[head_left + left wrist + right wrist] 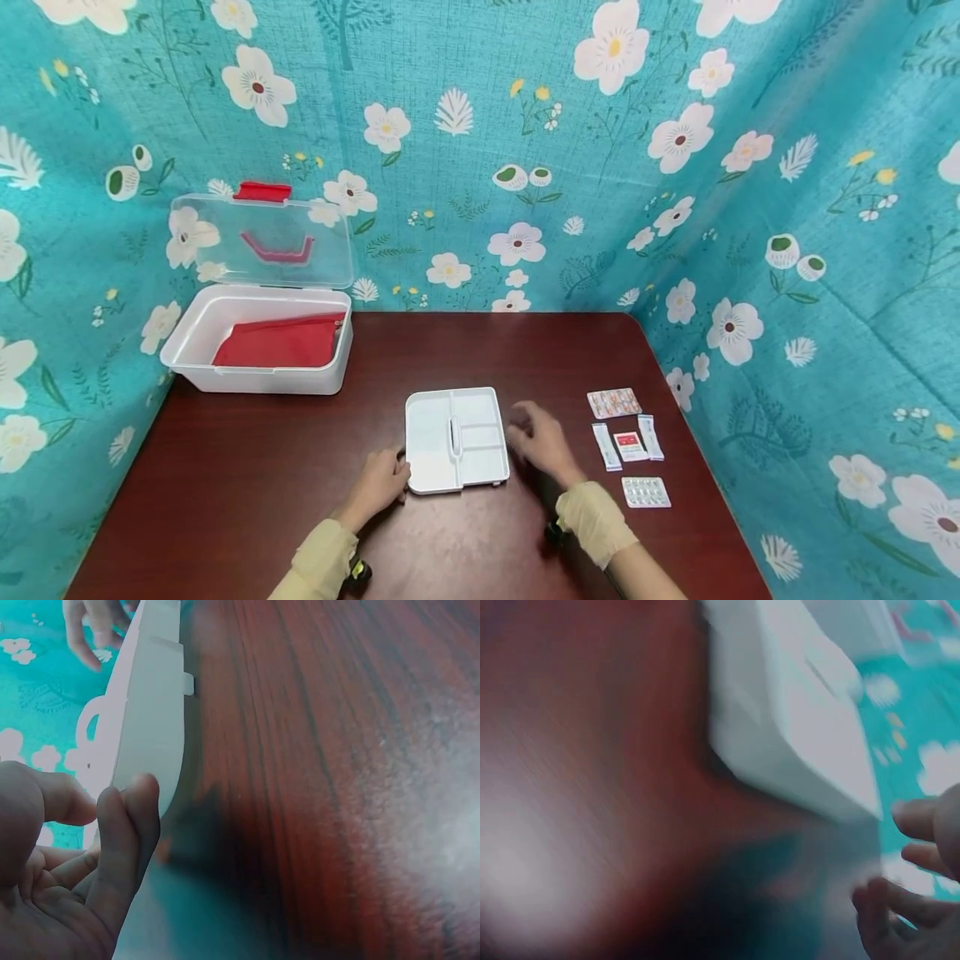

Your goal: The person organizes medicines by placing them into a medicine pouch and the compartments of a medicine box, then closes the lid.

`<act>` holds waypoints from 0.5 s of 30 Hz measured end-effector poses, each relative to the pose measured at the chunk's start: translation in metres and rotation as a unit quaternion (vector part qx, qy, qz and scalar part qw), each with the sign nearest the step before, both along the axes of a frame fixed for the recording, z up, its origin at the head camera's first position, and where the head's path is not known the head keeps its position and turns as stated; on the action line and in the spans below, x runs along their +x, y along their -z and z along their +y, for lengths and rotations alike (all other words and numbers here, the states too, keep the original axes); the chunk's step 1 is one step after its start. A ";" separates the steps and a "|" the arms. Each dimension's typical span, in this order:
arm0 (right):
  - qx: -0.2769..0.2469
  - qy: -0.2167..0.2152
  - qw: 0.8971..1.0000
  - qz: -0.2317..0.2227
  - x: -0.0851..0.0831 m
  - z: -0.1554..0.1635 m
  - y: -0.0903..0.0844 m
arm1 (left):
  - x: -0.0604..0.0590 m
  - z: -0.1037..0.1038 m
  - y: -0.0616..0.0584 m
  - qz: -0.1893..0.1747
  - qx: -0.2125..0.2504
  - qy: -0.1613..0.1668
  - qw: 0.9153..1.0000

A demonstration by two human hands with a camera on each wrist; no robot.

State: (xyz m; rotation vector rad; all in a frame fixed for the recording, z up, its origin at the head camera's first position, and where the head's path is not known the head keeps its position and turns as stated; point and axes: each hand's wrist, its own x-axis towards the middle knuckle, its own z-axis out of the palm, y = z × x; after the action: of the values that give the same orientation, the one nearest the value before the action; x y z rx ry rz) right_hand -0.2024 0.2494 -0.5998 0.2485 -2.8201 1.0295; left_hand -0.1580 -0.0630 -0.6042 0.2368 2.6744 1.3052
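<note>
**Left hand (384,482) grips white tray (480,454), right hand (546,446) holds nothing**

Clock directions run from the tray, which sits on the dark red-brown surface (480,550). Nearest, at eight o'clock, the left hand pinches the tray's near-left corner between thumb and fingers. At three o'clock the right hand is just beside the tray, blurred, its fingers loosely bent and apart. Between three and four o'clock lies a silver blister pack (646,492). The tray itself is divided, with a slotted bar across its middle. At three o'clock, beyond the right hand, a red-and-white sachet (630,447) lies between two slim white packets (607,447). Slightly farther, an orange-dotted blister pack (613,403) lies between two and three. At ten o'clock stands a white box (258,381) holding a red pouch (277,342), its clear lid (225,229) raised. Farthest, at twelve, hangs a teal floral curtain (450,217).
</note>
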 end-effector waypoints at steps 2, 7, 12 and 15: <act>0.032 0.032 0.999 0.027 -0.020 0.026 -0.006 | 0.000 -0.002 0.000 -0.009 0.009 0.002 1.000; 0.157 0.067 0.982 -0.077 -0.060 0.115 -0.022 | 0.001 -0.003 0.001 -0.037 0.024 0.016 0.999; 0.254 0.025 0.950 -0.177 -0.065 0.169 -0.019 | 0.007 -0.006 0.005 -0.051 0.034 0.024 0.998; 0.269 0.000 0.946 -0.183 -0.065 0.177 -0.015 | 0.007 -0.007 0.005 -0.056 0.039 0.022 0.997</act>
State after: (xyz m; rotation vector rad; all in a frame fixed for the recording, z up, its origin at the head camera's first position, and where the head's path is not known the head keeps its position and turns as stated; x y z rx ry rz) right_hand -0.2678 0.4266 -0.5843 0.1144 -3.3915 0.2983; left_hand -0.1510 -0.0696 -0.6097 0.2233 2.5155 1.3684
